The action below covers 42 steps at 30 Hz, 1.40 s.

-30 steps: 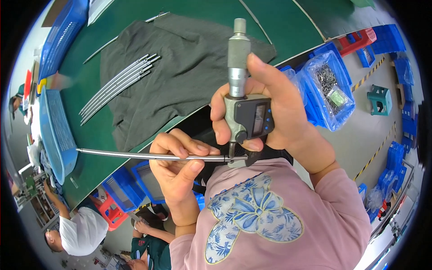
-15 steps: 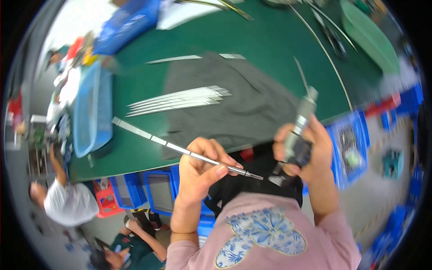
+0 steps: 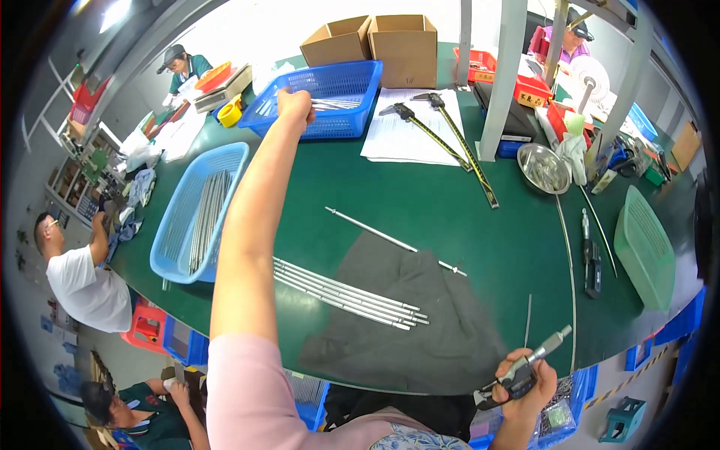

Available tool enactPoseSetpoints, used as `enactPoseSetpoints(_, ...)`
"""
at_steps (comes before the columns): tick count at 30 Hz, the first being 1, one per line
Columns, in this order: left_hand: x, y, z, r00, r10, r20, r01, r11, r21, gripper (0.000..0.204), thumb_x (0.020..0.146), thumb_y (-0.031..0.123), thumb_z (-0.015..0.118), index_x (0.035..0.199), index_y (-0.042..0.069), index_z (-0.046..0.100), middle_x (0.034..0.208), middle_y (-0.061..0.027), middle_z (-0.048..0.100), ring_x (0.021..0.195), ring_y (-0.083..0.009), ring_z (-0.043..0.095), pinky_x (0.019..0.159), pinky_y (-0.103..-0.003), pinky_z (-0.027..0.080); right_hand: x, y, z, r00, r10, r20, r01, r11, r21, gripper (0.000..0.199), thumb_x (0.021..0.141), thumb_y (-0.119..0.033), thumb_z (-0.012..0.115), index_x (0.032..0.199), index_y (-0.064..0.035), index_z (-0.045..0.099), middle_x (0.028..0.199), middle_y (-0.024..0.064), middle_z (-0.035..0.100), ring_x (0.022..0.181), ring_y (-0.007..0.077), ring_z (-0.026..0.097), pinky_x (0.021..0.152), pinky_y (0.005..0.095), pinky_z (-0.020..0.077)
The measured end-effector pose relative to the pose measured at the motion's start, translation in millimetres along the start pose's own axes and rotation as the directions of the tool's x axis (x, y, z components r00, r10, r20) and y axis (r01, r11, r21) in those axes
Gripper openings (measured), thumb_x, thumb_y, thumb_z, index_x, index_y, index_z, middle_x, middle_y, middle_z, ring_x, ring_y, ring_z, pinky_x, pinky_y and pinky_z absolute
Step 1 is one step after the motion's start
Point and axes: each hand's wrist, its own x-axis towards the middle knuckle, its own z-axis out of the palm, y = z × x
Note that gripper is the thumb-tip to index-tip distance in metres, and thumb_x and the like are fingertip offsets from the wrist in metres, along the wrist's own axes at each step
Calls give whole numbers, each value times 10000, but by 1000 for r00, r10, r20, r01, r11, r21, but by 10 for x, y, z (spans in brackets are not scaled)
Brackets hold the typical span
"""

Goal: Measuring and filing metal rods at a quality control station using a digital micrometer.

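The micrometer (image 3: 525, 365) points up and right, gripped in the closed right hand (image 3: 527, 384) by the worktop's (image 3: 360, 180) near edge, while the left hand (image 3: 294, 103), fingers curled, reaches into the far blue basket (image 3: 330, 97).

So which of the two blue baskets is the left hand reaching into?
The far blue basket beside the cardboard boxes: the left hand is at its near rim. The lighter blue basket sits nearer, at the table's left edge.
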Motion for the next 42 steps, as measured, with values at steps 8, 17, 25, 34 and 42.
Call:
enactPoseSetpoints(8,244,45,503,957,167,-235,76,639,765,366,725,298,451,963,83,627,1038,-92,593,996,-246,545,845,-350,354,220,-118,56,992,-122,33,123,992,-16,523,732,-385,465,900,110,450,667,248,541,377,192,486,320,271,403)
enactPoseSetpoints(17,-797,-374,277,531,542,651,-822,143,552,167,585,155,521,678,36,593,742,-149,577,721,-322,552,632,-428,442,266,-36,44,997,-49,65,48,999,7,532,711,-388,486,958,80,427,692,236,536,379,197,474,314,274,406)
enactPoseSetpoints(25,-1463,-1060,222,192,299,935,-852,-422,310,138,703,154,508,798,71,563,788,-72,543,738,-208,555,553,-307,455,95,-79,117,964,54,261,-44,998,-43,518,743,-317,503,1048,95,427,803,195,520,499,217,496,389,277,407)
enactPoseSetpoints(34,-1435,-590,191,47,367,929,-856,-465,227,81,735,120,467,721,67,527,681,-115,569,590,-257,607,431,-364,479,-273,89,-28,973,-89,212,99,994,-38,452,794,-360,415,1015,34,402,715,191,535,368,199,476,296,258,391)
enactPoseSetpoints(42,-2408,-440,-325,643,709,290,-695,699,-166,96,843,117,455,811,27,465,745,-108,565,647,-200,568,593,-275,470,-418,171,122,942,-60,330,58,998,16,617,810,-494,346,983,94,425,749,237,540,449,194,501,364,254,417)
